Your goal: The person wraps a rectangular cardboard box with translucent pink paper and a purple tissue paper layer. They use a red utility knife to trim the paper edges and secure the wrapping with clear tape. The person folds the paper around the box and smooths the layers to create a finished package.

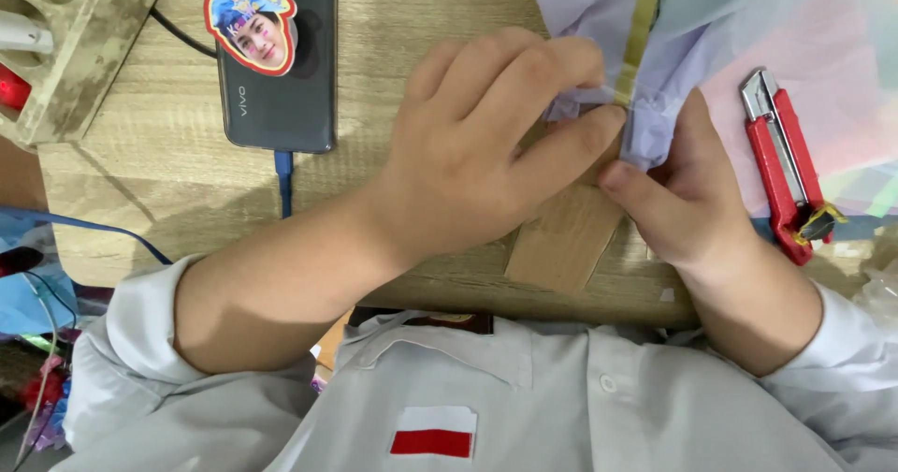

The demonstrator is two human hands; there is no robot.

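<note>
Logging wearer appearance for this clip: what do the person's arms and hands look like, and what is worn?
Both hands, left hand and right hand, are bare: no gloves, rings or watch visible. Pale grey-white shirt sleeves are pushed up the forearms.

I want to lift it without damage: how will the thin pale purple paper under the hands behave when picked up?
The pale purple paper looks crumpled and folded, so probably floppy and very light. It seems thin, almost translucent, so likely tears easily. Both the left hand and right hand pinch it.

Home craft desk: wooden tabletop [168,154], phone [281,88], box cutter [781,177], tissue paper [823,60].
</note>
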